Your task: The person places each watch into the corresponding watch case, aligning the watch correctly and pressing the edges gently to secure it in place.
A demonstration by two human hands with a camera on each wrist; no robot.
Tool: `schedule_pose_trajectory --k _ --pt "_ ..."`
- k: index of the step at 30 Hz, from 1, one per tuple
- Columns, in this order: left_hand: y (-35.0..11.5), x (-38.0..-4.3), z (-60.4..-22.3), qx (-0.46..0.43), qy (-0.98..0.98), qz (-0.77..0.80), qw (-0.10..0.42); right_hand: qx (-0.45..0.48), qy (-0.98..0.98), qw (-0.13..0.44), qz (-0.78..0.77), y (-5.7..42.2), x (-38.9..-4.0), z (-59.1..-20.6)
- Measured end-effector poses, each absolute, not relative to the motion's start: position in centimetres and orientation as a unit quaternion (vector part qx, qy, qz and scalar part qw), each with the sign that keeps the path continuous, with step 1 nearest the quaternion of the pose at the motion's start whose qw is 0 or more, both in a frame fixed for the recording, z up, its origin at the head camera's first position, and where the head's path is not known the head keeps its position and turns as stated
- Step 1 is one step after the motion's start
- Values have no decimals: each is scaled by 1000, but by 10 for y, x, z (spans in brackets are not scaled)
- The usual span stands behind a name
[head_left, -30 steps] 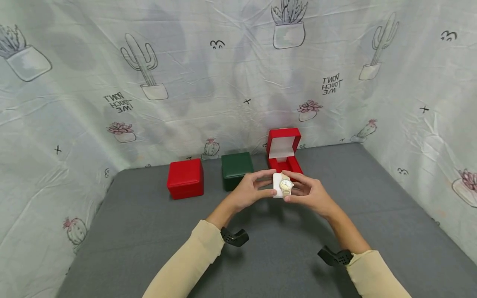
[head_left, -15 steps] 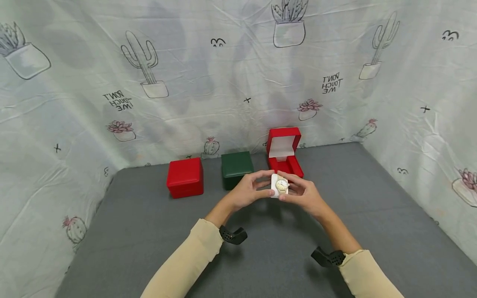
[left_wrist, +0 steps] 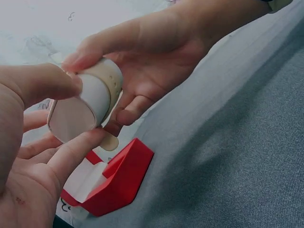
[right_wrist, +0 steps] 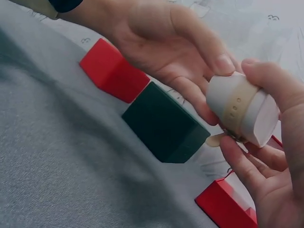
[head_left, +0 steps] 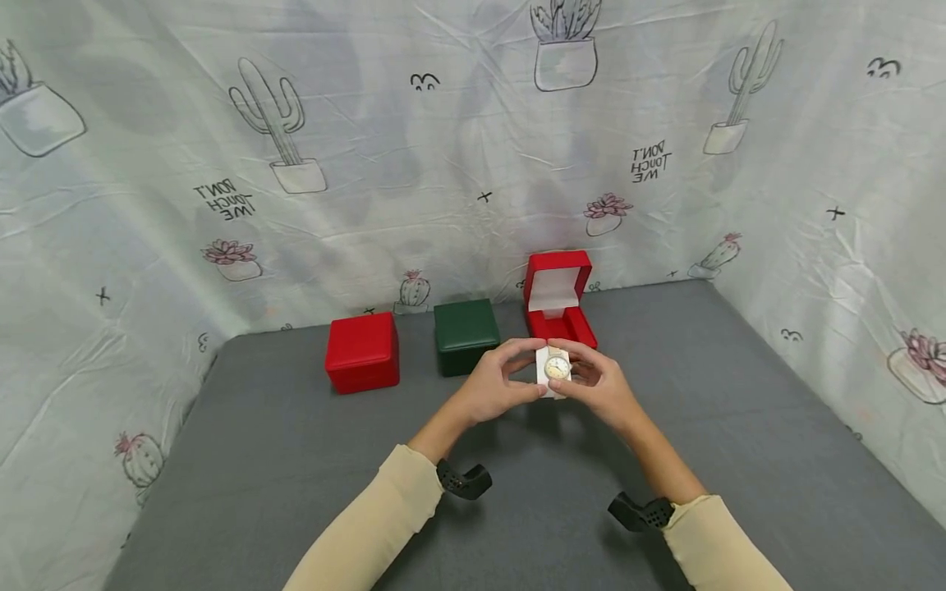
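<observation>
A watch (head_left: 557,366) with a pale face and a cream strap (right_wrist: 239,107) sits around a white watch cushion (left_wrist: 93,91). Above the table, both hands hold it between them. My left hand (head_left: 491,387) grips the cushion's left end, thumb in front and fingers behind. On the other side, my right hand (head_left: 608,389) pinches the cushion and strap, its thumb by the lower edge of the watch face. A loose strap tip (right_wrist: 214,140) sticks out below the cushion. Just behind the hands stands an open red watch box (head_left: 584,327) with a white-lined lid.
To the left of the open box are a closed dark green box (head_left: 467,336) and a closed red box (head_left: 362,353). They stand on a grey cloth-covered table (head_left: 310,460). A white curtain (head_left: 384,164) printed with cacti hangs behind and at both sides.
The hands have shifted slightly left with the watch and cushion. My right thumb has moved up from below the watch to the lower edge of its face. The boxes stay put.
</observation>
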State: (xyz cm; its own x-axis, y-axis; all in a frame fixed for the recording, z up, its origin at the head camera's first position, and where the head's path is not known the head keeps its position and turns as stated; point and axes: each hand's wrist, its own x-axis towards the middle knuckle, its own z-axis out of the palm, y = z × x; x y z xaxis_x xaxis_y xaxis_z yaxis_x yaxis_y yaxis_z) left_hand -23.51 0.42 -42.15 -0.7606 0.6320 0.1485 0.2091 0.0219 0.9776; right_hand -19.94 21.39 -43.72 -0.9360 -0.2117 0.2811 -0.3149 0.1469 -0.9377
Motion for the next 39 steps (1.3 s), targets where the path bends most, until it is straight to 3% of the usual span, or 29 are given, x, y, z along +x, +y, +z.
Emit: schedule_pose_trajectory --k 8,21,32,39 --pt "8 -229 -422 366 706 594 121 156 -747 62 643 214 -197 -444" --pt "11 -227 -431 396 757 516 62 125 -769 15 627 218 -195 -446" --pt "9 -236 -428 323 708 609 155 201 -756 17 623 219 -192 -443" --pt "12 -236 -426 342 689 620 151 202 -734 65 645 214 -191 -437"
